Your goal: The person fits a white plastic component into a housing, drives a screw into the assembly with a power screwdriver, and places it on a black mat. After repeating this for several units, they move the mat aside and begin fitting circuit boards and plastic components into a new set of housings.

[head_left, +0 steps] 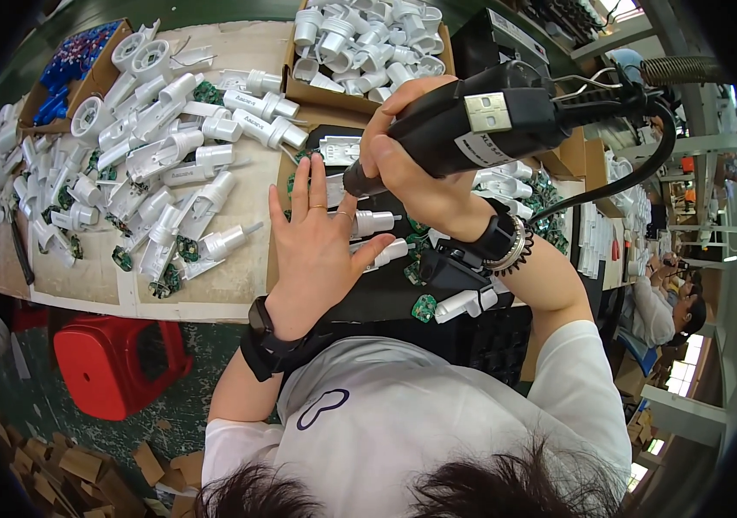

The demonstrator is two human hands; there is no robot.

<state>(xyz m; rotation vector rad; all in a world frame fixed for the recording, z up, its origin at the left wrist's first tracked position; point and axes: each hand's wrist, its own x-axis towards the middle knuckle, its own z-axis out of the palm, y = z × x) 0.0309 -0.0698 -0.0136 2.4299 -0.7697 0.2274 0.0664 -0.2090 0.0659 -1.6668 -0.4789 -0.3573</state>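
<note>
My right hand (420, 186) is wrapped round a black electric screwdriver (480, 121), its body slanting up to the right. The tool's nose points down at a white plastic housing (335, 188) beside my left fingers; the exact tip contact is hidden. My left hand (312, 250) lies palm down with fingers spread, its fingertips at that housing, which it partly covers. Just right of the left thumb are more white housings (374, 223) on a black mat (360, 302). A green circuit board (423, 307) lies near the front edge, beside another white housing (468, 304).
Loose white housings (161, 173) and small green boards cover the left tabletop. Behind stands a cardboard box (334, 97) of white parts; a box (96, 73) at far left holds blue parts. A black cable (653, 164) loops from the tool. A red stool (96, 371) stands at left.
</note>
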